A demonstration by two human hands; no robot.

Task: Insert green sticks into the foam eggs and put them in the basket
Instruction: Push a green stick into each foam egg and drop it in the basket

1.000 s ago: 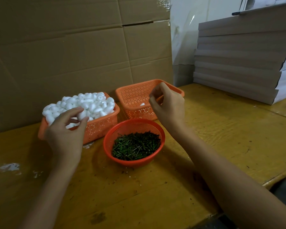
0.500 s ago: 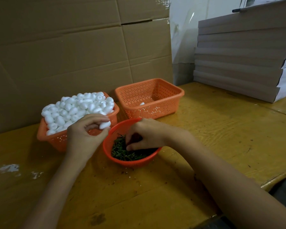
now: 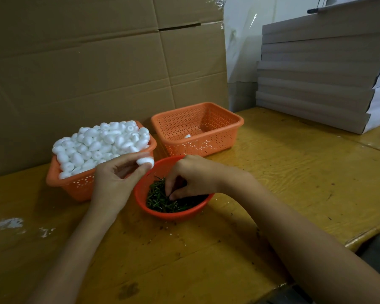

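My left hand (image 3: 115,183) pinches one white foam egg (image 3: 145,160) between thumb and fingertips, just left of the round red bowl (image 3: 180,213). That bowl holds a heap of green sticks (image 3: 160,199). My right hand (image 3: 191,177) reaches down into the bowl, fingers curled and pinching among the sticks. An orange basket (image 3: 75,185) at the left is piled with foam eggs (image 3: 101,145). Behind the bowl stands a second orange basket (image 3: 235,128) with one foam egg (image 3: 187,136) lying in it.
Everything stands on a yellow wooden table (image 3: 283,194). A large cardboard sheet (image 3: 86,62) closes off the back. Stacked flat grey boxes (image 3: 320,73) fill the right rear. White foam crumbs (image 3: 10,222) lie on the table at the left.
My right hand came down from above the rear basket into the bowl of sticks. My left hand lifted an egg out of the full basket and carried it toward the bowl.
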